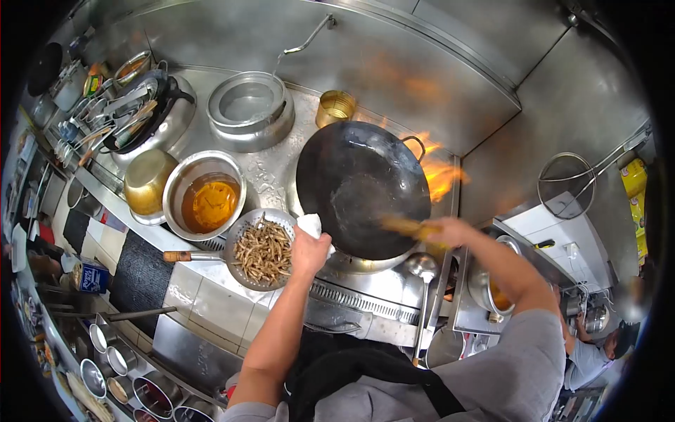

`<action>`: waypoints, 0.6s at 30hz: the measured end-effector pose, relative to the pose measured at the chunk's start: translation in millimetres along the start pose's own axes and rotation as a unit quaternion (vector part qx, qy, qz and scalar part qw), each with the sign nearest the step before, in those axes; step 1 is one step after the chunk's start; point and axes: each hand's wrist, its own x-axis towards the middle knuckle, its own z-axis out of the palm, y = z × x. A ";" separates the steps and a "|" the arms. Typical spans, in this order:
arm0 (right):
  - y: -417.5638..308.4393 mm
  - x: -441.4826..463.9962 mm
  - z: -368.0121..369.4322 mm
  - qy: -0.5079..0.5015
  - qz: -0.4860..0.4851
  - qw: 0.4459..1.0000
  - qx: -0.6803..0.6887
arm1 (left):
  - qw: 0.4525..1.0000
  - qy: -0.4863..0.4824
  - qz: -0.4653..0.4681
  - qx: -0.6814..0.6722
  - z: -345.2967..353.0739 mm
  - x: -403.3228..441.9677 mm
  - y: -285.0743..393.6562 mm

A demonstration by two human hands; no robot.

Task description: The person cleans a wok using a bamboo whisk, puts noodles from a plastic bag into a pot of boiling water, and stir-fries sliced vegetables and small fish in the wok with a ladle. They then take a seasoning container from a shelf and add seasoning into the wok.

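Observation:
My left hand [311, 254] is closed round a folded white cloth [309, 225] at the near-left rim of a large black wok [362, 183]. The wok is tilted on the burner, and its inside looks bare and wet. My right hand [446, 233] grips a yellow-brown brush [404, 226], smeared by motion, over the wok's near-right side. Flames [441, 174] rise beside the wok's far-right rim. Just left of my left hand, a perforated strainer [242, 226] with a wooden handle holds fried, brown, finger-like pieces [263, 251].
A pot [171, 184] of orange oil stands behind the strainer, with a lidded steel pot [278, 126] and a gold tin [335, 107] further back. A ladle [422, 266] lies right of the wok. At far right another person [590, 360] works.

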 end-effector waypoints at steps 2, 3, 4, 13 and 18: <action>-6.2 26.2 -48.7 0.077 0.129 0.982 -0.118 | 1.000 0.003 -0.007 0.009 -3.3 -1.0 6.9; -0.2 57.3 -49.2 0.214 0.097 0.969 -0.082 | 1.000 0.004 -0.004 0.011 -3.2 -1.1 5.3; -15.8 90.5 -45.1 0.250 0.107 0.961 -0.046 | 1.000 0.005 -0.002 0.012 -3.1 -2.1 3.3; -124.7 192.4 29.7 0.380 0.150 0.871 0.273 | 0.998 -0.027 -0.041 0.033 -16.7 -13.2 20.2; -173.7 158.0 66.3 0.283 -0.084 0.892 0.343 | 1.000 0.000 0.005 0.005 -4.6 -8.4 1.3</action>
